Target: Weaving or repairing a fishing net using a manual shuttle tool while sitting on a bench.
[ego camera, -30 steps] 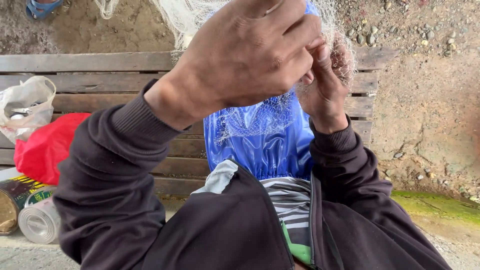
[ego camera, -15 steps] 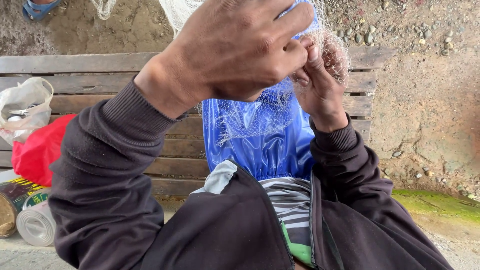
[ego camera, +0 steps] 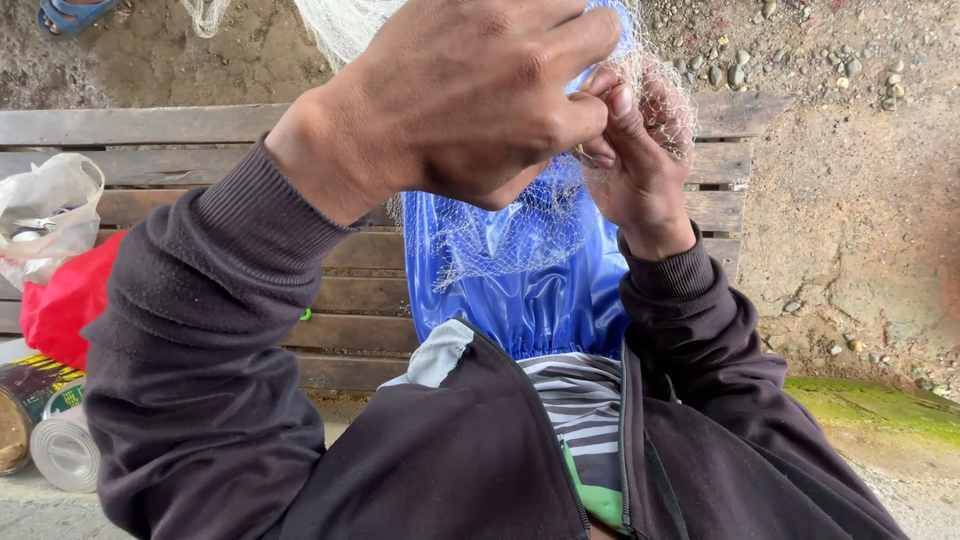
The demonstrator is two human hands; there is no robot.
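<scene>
Wooden slat bench [ego camera: 200, 125], red bag [ego camera: 62, 305], clear plastic bag [ego camera: 50, 205], tin cans [ego camera: 25, 405], blue sandal [ego camera: 72, 15]

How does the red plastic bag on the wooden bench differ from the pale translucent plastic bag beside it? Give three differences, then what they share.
1. Colour: the red plastic bag is bright and opaque; the pale translucent plastic bag shows dim contents inside.
2. Shape: the red bag bulges smooth and full; the pale bag is crinkled and slack.
3. Place: the red bag lies nearer the camera, the pale bag behind it.
Both rest on the wooden bench, apart from the hands.
</scene>
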